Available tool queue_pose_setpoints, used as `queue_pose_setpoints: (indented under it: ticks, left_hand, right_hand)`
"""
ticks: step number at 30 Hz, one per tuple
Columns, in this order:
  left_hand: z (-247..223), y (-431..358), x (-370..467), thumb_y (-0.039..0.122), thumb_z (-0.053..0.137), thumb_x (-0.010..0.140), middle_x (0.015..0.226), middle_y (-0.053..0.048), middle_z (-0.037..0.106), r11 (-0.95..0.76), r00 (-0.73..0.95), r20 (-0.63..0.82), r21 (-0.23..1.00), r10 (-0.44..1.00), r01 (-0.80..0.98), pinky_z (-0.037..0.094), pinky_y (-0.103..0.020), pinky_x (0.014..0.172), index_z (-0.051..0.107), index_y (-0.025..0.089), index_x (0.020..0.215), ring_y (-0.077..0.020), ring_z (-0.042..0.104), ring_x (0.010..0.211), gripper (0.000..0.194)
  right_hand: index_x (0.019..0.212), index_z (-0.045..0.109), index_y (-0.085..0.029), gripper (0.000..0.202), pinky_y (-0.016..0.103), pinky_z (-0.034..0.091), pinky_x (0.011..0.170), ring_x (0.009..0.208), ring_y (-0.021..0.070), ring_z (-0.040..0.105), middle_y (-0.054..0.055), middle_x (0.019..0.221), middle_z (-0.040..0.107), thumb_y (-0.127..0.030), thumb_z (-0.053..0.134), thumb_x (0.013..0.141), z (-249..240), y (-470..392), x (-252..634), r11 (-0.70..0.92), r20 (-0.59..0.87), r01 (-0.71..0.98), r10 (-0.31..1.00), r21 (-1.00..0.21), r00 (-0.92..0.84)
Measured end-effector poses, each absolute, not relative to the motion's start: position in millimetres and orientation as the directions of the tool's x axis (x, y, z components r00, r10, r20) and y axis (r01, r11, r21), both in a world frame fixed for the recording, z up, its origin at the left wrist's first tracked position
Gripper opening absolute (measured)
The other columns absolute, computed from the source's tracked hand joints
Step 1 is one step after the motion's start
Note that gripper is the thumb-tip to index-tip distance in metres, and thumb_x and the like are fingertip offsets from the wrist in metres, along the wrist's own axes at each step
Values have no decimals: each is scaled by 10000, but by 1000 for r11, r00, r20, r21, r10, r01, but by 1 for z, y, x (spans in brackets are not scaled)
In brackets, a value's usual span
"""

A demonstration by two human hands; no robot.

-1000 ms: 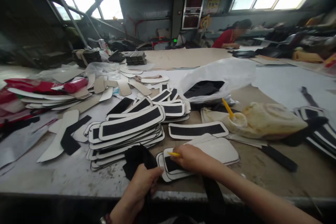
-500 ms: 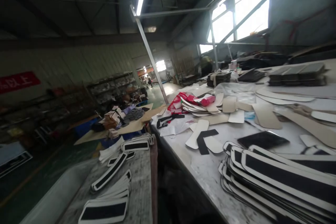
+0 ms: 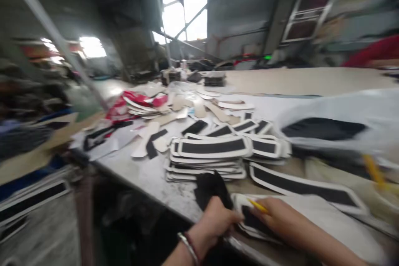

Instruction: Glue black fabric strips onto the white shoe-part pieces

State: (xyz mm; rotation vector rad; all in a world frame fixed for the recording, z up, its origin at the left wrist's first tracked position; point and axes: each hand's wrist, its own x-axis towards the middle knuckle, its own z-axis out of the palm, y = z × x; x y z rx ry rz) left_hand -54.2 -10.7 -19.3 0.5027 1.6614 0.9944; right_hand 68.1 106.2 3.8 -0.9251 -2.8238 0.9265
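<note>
At the near edge of the desk (image 3: 157,174), the left hand (image 3: 215,218) grips black cloth (image 3: 211,189) (likely light and limp, best pinched at a fold), thumb by a white-bordered panel (image 3: 249,218). The panel, probably light and bendy, best held by its rim, lies beneath the right hand (image 3: 276,212), which pinches a yellow stick (image 3: 258,205).

We are seeing daylight glaring through a tall window (image 3: 195,16) in the grey wall (image 3: 240,2), a white-framed panel (image 3: 310,14) hanging to its right. Leftward, a pale pole (image 3: 46,25) is crossing our view before a greenish floor (image 3: 82,102) and a smaller bright opening (image 3: 92,46); a white-topped bench (image 3: 156,181) is stretching ahead.
</note>
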Motion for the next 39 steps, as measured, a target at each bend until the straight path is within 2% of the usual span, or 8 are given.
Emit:
queue_pose_setpoints:
  ticks: [2, 4, 11, 15, 21, 28, 32, 39]
  left_hand:
    - [-25, 3, -48, 150, 604, 738, 388, 92, 401, 532, -247, -540, 841, 805, -104, 275, -185, 362, 486, 141, 541, -52, 341, 340, 230]
    - [-27, 7, -50, 170, 583, 706, 377, 73, 418, 499, -209, -509, 861, 835, -101, 270, -197, 377, 496, 146, 546, -57, 343, 341, 183]
    - [-23, 0, -54, 314, 601, 608, 359, 36, 415, 495, -237, -506, 862, 829, -110, 248, -225, 382, 475, 164, 487, -76, 337, 334, 230]
    - [-23, 3, -54, 345, 612, 606, 348, 21, 411, 494, -218, -504, 863, 836, -104, 234, -226, 393, 455, 165, 429, -77, 344, 342, 298]
    - [-20, 4, -56, 397, 595, 649, 352, 24, 410, 520, -208, -526, 850, 825, -84, 241, -225, 383, 456, 171, 454, -81, 345, 337, 329]
    - [-23, 5, -55, 393, 569, 644, 363, 31, 415, 537, -230, -546, 837, 806, -103, 264, -222, 381, 463, 171, 501, -80, 342, 343, 284]
    - [-20, 7, -54, 407, 572, 611, 351, 32, 412, 545, -235, -554, 831, 799, -108, 252, -222, 372, 462, 174, 500, -79, 335, 331, 281]
    - [-19, 5, -55, 356, 549, 646, 345, 19, 413, 571, -242, -574, 816, 782, -92, 243, -219, 375, 445, 171, 454, -80, 350, 329, 286]
  right_hand:
    - [686, 667, -185, 263, 280, 381, 545, 595, 195, 596, 76, 671, 669, -280, 463, 822, 18, 105, 96, 590, -300, 684, 621, -428, -724]
    - [762, 670, -167, 268, 272, 363, 574, 666, 203, 598, 95, 754, 679, -301, 452, 840, 32, 105, 102, 572, -354, 747, 658, -337, -664]
    - [835, 669, -166, 278, 255, 350, 575, 710, 203, 614, 92, 811, 685, -334, 447, 851, 32, 105, 84, 600, -376, 712, 605, -365, -702]
    - [872, 670, -143, 293, 292, 365, 615, 799, 264, 624, 149, 870, 682, -334, 449, 852, 20, 106, 80, 599, -390, 734, 622, -321, -679]
    - [891, 671, -160, 290, 301, 370, 637, 829, 267, 621, 145, 893, 683, -327, 436, 858, 17, 108, 78, 604, -396, 725, 608, -332, -688]
    - [821, 668, -155, 294, 241, 343, 542, 648, 176, 587, 87, 766, 677, -345, 445, 849, 23, 118, 84, 577, -442, 711, 558, -402, -702]
    - [808, 661, -175, 289, 214, 333, 515, 628, 143, 573, 46, 750, 675, -347, 433, 853, 26, 119, 83, 567, -442, 695, 536, -442, -719]
    - [862, 686, -159, 284, 279, 358, 570, 758, 252, 630, 140, 845, 691, -335, 463, 841, 20, 112, 73, 584, -431, 735, 597, -345, -677]
